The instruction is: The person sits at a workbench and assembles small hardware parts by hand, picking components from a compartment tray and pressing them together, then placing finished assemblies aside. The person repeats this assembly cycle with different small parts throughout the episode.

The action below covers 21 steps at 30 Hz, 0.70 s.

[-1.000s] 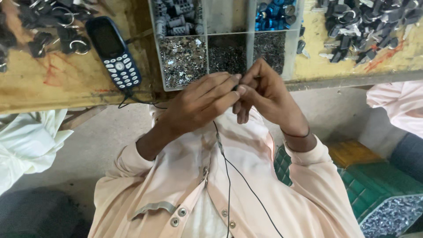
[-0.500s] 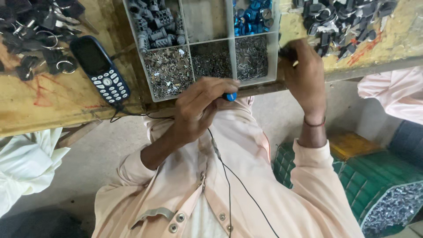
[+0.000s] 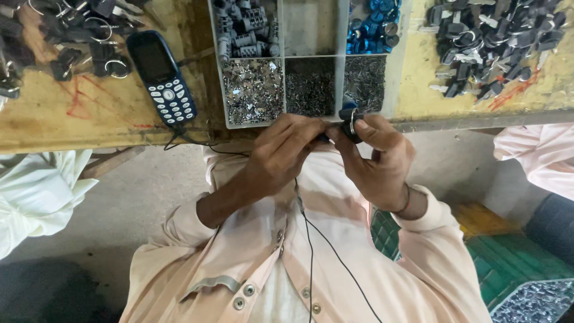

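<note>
Black key head (image 3: 348,122) now between rejoined hands (image 3: 335,152).

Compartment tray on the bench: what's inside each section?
The compartment tray holds grey cylindrical parts, blue caps, shiny metal bits and dark small pins; one section looks empty. The hands cover its near edge.

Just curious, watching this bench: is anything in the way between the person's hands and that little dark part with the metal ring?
Nothing visible is. The right hand already grips the small dark part at the fingertips, and the left hand meets it from the other side, just below the divided tray.
</note>
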Motion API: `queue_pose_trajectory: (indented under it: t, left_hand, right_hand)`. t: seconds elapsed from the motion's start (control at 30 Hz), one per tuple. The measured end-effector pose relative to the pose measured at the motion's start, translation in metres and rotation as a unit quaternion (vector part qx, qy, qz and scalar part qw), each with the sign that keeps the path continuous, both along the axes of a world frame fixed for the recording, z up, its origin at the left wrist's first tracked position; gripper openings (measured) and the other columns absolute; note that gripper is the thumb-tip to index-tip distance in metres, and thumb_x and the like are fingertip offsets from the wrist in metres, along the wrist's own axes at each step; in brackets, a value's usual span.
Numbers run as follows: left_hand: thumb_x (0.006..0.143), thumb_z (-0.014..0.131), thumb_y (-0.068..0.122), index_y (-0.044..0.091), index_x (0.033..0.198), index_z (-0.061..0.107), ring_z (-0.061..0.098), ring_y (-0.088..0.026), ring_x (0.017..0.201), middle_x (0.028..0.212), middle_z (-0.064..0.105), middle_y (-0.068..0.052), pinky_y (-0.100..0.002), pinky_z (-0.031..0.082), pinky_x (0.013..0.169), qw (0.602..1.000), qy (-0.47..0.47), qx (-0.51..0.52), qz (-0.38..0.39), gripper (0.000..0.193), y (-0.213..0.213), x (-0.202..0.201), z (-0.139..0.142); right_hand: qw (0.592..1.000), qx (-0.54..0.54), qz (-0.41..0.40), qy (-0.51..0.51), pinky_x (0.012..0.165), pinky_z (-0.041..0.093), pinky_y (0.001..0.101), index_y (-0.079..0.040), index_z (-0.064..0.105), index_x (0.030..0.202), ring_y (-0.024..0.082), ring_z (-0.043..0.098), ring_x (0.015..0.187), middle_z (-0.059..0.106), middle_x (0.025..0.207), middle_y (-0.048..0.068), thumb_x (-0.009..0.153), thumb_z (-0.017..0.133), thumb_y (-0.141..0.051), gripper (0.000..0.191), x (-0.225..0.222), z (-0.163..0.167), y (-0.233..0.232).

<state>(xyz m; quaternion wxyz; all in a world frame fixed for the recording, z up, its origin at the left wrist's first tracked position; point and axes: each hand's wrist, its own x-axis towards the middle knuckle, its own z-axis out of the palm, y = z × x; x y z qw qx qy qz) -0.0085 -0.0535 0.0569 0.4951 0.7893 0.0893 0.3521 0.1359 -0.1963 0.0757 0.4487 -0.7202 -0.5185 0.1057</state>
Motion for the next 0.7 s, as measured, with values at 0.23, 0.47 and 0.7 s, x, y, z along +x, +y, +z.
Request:
queue_pose_trajectory:
  t: [0.23, 0.47, 0.7]
  left_hand:
    - [0.094, 0.077, -0.004, -0.001, 0.121, 0.067, 0.071, -0.024, 0.097, 0.108, 0.072, -0.013, -0.034, 0.06, 0.086, 0.973, 0.035, -0.229, -0.014, 0.029, -0.01, -0.007, -0.006]
    - [0.099, 0.079, 0.022, 0.008, 0.109, 0.072, 0.072, -0.019, 0.08, 0.095, 0.073, -0.007, -0.035, 0.057, 0.074, 0.97, 0.101, -0.202, -0.088, 0.018, 0.003, -0.019, 0.0]
    - [0.096, 0.076, 0.024, 0.008, 0.105, 0.07, 0.071, -0.028, 0.081, 0.092, 0.071, -0.008, -0.041, 0.055, 0.067, 0.954, 0.255, 0.076, 0.138, 0.019, 0.045, -0.037, 0.014]
  right_hand:
    - [0.979, -0.144, 0.108, -0.092, 0.072, 0.056, 0.0427, 0.005, 0.053, 0.122, 0.039, 0.067, 0.087, 0.059, 0.111, 0.02, 0.076, 0.091, -0.012, 0.062, 0.001, 0.019, 0.004]
    - [0.882, -0.245, 0.402, 0.039, 0.065, 0.057, 0.0279, -0.002, 0.05, 0.122, 0.017, 0.072, 0.075, 0.067, 0.096, 0.008, 0.08, 0.09, -0.023, 0.061, 0.052, 0.098, 0.073]
    - [0.981, -0.175, 0.073, -0.036, 0.068, 0.054, 0.034, -0.003, 0.064, 0.127, 0.018, 0.067, 0.076, 0.064, 0.096, 0.006, 0.095, 0.074, -0.006, 0.034, 0.048, 0.056, 0.058]
